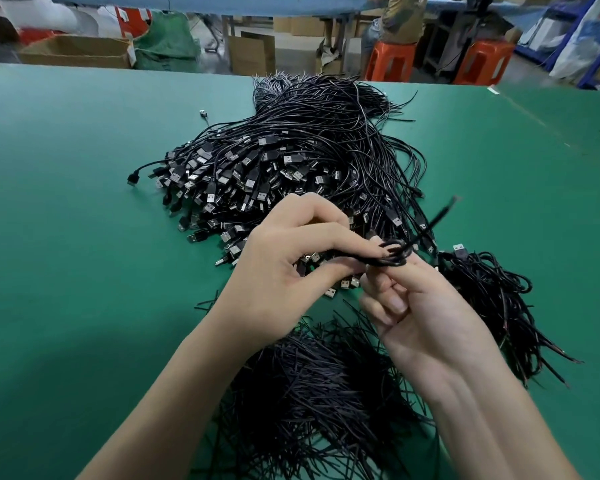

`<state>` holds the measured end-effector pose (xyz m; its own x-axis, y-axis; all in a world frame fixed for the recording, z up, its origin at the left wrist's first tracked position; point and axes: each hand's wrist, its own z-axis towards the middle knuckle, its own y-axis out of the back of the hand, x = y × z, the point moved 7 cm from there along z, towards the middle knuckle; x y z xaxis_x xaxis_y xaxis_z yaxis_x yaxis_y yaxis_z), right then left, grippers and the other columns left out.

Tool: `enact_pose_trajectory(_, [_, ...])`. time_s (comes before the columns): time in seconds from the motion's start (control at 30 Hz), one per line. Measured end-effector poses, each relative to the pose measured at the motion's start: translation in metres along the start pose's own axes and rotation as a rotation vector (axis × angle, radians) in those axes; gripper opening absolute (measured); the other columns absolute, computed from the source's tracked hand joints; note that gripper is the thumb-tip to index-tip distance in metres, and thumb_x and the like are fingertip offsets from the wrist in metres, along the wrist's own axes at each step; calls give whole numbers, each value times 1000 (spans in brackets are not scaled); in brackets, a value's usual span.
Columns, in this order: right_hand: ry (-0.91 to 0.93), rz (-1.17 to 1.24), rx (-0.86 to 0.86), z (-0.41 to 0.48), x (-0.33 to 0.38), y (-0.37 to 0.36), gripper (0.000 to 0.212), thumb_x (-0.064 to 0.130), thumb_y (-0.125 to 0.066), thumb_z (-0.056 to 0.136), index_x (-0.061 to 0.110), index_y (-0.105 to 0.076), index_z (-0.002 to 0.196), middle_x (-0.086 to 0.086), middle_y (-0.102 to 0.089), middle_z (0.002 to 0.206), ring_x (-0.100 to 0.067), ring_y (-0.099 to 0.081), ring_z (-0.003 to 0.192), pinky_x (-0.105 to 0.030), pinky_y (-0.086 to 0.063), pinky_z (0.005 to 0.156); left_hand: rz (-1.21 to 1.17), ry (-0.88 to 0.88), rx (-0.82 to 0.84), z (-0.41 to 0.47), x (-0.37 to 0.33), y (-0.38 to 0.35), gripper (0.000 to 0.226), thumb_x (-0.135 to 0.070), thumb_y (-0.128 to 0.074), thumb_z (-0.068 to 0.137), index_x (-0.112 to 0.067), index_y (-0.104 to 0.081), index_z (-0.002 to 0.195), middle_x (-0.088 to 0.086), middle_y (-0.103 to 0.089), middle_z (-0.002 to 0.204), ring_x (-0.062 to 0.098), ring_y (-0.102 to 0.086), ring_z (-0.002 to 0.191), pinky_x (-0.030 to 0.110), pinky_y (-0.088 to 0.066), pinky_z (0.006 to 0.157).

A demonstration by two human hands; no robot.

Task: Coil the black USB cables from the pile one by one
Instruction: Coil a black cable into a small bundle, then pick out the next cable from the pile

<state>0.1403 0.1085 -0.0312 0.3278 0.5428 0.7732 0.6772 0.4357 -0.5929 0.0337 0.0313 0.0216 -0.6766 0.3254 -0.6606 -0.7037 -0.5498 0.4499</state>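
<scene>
A big pile of black USB cables (291, 161) lies on the green table (66, 202), plugs toward me and wire ends toward the far edge. Above its near edge both hands work one black cable (394, 253). My left hand (284, 268) pinches the bundled cable between thumb and fingers. My right hand (420, 306) grips the small coiled loop from the right, fingers curled. The cable's loose end (440, 216) sticks up to the right, blurred.
A heap of short black ties (312, 386) lies close in front of me, under my forearms. A smaller heap of cables (492, 289) sits to the right. Beyond the table's far edge stand cardboard boxes (73, 51), orange stools (392, 60) and a seated person (399, 19).
</scene>
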Motion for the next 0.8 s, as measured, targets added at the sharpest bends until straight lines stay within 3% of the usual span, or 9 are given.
enact_pose_trajectory(0.1, [-71, 113, -27, 0, -5, -1, 13, 10, -65, 68, 14, -54, 71, 6, -36, 51, -2, -26, 36, -13, -21, 34, 45, -65, 16, 0, -6, -2, 19, -14, -72, 95, -28, -80, 106, -5, -52, 90, 13, -55, 83, 12, -38, 73])
enact_pose_trajectory(0.23, [-163, 165, -92, -2, -9, 3, 20, 14, -71, 70, 14, -53, 61, 4, -35, 48, -4, -28, 35, -15, -25, 32, 140, -129, 64, -3, -7, -8, 33, 3, -67, 92, -25, -82, 101, -5, -51, 90, 16, -53, 78, 30, -43, 65])
enact_pose_trajectory(0.3, [-165, 118, -101, -2, -9, 6, 21, 15, -72, 74, 14, -56, 61, 4, -38, 48, -5, -30, 37, -15, -26, 33, 191, -139, 70, -3, -5, -9, 34, 3, -66, 91, -25, -81, 100, -4, -51, 91, 16, -52, 79, 33, -42, 65])
enact_pose_trajectory(0.47, [65, -352, -52, -4, 9, 9, 15, 37, -71, 82, 25, -65, 75, 6, -56, 72, -5, -47, 59, -18, -38, 49, 162, -108, 17, -4, 0, -8, 27, 2, -70, 91, -23, -82, 95, -5, -59, 96, 15, -61, 89, 27, -47, 75])
enact_pose_trajectory(0.57, [86, -431, 11, -3, 16, 10, 21, 44, -71, 80, 25, -74, 89, 3, -66, 83, -8, -58, 71, -21, -44, 52, 165, -73, -15, -4, 2, -7, 29, 4, -69, 90, -20, -82, 98, -5, -67, 101, 14, -66, 97, 26, -52, 83])
enact_pose_trajectory(0.7, [133, -414, -61, 6, 34, 34, 17, 25, -74, 86, 18, -75, 101, -6, -73, 88, -13, -65, 72, -25, -51, 53, 167, -40, 92, -7, 3, -17, 34, 4, -65, 94, -23, -80, 109, -12, -70, 122, 8, -62, 121, 25, -48, 102])
enact_pose_trajectory(0.8, [307, -710, -253, 7, 63, 61, 9, 17, -69, 95, 22, -71, 101, 0, -74, 82, -10, -68, 69, -26, -52, 57, 205, 70, 117, -5, 11, -20, 30, -11, -64, 99, -32, -75, 118, -21, -67, 127, -4, -55, 128, 15, -38, 110])
